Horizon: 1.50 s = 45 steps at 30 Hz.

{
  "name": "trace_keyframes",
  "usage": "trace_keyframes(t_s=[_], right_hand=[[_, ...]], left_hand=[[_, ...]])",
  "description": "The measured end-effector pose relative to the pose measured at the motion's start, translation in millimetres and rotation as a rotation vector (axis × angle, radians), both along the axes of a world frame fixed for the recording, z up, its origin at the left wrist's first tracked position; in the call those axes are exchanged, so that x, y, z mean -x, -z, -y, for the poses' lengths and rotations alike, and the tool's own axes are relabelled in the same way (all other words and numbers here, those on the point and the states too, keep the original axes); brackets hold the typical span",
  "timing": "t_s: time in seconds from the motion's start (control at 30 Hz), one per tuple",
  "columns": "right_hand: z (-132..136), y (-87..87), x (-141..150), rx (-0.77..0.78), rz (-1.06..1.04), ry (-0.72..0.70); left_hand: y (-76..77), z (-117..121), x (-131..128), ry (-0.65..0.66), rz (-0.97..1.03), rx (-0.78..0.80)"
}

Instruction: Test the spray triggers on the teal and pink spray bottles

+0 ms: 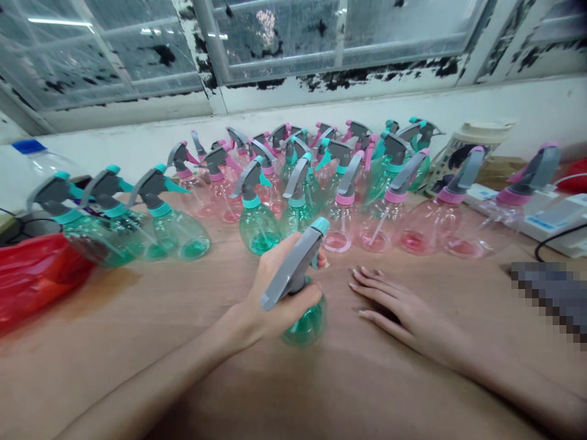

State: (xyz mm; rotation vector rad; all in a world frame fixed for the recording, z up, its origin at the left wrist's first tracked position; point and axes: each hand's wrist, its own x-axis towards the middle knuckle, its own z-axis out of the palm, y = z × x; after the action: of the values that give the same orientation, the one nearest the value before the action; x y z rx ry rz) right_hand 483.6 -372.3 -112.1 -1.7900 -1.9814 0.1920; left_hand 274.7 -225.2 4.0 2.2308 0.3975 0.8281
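Note:
My left hand (270,293) is wrapped round the neck of a green spray bottle (306,327) in the middle of the table. Its grey trigger head with a teal nozzle sticks up above my fingers, and the hand covers the collar. To the right, my right hand (394,302) lies palm down on the wood, fingers stretched out, touching no bottle. Just beyond my hands stand a green spray bottle (260,229), another green spray bottle (297,214) and a pink spray bottle (338,229).
Several more green and pink bottles crowd the back of the table (192,318). A red plastic bag (41,275) lies at left. On the right are a patterned cup (458,156), a white device (550,220) with a black cable, and a pixelated dark object (554,293). Windows rise behind.

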Motion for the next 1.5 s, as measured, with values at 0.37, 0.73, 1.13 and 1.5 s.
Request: trace_keyframes(t_s=[0.37,0.73,1.13,1.5], right_hand=[[0.6,-0.6,-1.4,0.019,0.032,-0.003],[0.6,-0.6,-1.1,-0.001,-0.002,-0.007],[0.4,-0.7,-1.0,0.015,0.013,0.002],[0.6,0.2,-1.3,-0.010,0.002,-0.005]], left_hand=[[5.0,0.9,-2.7,-0.051,-0.010,0.019],[-2.5,7.0,0.0,-0.071,-0.042,0.020],[-1.5,6.5,-0.2,-0.075,-0.041,0.024],[1.7,3.3,-0.4,-0.023,-0.028,0.078]])
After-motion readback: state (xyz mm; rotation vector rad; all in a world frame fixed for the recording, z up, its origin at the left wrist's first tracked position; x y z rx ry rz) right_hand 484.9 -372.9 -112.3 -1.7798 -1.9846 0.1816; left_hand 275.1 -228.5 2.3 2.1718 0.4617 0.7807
